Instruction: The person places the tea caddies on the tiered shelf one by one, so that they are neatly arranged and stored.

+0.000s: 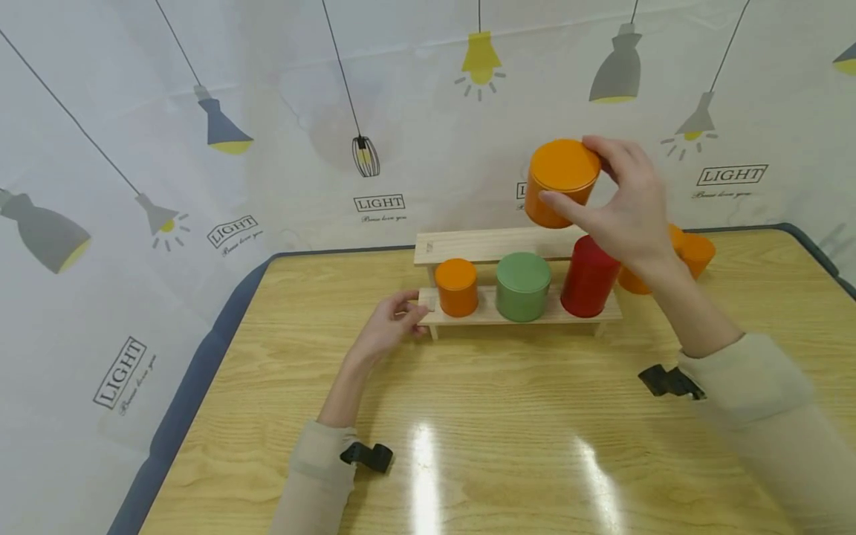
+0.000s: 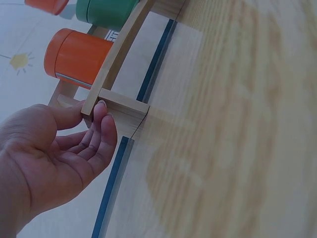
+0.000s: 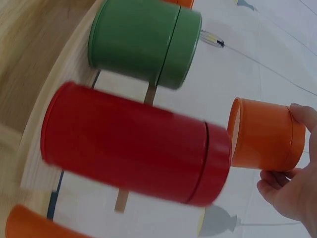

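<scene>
Right sleeve (image 1: 756,401) closest, right grip (image 1: 627,208) wide round orange tin (image 1: 562,174) midair, left grip (image 1: 391,323) pinching rack (image 1: 481,245). Probably placing; lower gently.

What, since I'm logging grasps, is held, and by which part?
Right grip: orange canister, by its sides. Left grip: wooden rack, by its lower shelf's left end.

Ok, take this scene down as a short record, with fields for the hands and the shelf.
Left hand: grips the left end of the shelf's lower tier
Right hand: holds an orange tin in the air
Lower tier, left to right: another orange tin, green tin, red tin
Right of shelf: more orange containers, partly hidden
Backdrop: white, printed with lamps
</scene>
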{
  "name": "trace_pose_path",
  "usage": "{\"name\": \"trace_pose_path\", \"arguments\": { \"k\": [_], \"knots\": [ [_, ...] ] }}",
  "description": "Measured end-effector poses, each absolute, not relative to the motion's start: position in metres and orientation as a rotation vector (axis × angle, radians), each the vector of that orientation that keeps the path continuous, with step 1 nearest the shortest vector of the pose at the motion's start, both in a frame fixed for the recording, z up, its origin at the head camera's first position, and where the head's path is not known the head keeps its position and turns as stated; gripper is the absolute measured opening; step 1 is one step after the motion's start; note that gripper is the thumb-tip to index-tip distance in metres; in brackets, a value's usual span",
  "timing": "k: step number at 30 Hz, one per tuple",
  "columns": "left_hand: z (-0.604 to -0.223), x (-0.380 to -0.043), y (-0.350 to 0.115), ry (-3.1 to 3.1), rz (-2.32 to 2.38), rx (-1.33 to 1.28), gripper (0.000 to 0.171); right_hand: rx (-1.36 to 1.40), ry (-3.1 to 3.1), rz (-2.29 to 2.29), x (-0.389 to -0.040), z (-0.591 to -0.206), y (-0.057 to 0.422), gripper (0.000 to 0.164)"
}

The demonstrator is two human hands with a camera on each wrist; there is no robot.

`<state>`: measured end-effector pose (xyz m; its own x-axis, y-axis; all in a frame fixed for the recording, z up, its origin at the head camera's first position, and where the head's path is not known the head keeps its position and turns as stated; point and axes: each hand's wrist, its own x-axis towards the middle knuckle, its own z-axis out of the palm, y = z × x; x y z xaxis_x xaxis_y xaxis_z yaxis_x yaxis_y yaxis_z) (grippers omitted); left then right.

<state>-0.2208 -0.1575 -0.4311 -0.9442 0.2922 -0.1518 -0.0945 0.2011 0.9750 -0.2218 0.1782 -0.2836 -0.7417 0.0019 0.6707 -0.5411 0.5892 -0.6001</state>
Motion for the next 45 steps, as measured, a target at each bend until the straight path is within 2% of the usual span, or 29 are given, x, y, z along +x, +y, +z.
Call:
{"name": "trace_pose_path", "arguments": {
  "k": [12,20,30,39,45],
  "knots": [
    [-0.431,-0.221,-0.158,2.156,1.806,0.178,0.053,0.477,-2.275,1.291,-0.242,-0.301,0.126,0.067],
    [-0.432,-0.221,-0.158,2.154,1.812,0.181,0.053,0.496,-2.365,1.390,-0.255,-0.317,0.098,0.071],
    [-0.432,-0.221,-0.160,2.184,1.791,0.200,0.053,0.475,-2.418,1.424,-0.267,-0.331,0.077,0.077],
    [-0.433,-0.221,-0.160,2.183,1.788,0.198,0.053,0.472,-2.442,1.429,-0.275,-0.337,0.067,0.069],
    [-0.431,-0.220,-0.161,2.179,1.787,0.203,0.052,0.464,-2.478,1.411,-0.276,-0.338,0.063,0.077]
  ]
}}
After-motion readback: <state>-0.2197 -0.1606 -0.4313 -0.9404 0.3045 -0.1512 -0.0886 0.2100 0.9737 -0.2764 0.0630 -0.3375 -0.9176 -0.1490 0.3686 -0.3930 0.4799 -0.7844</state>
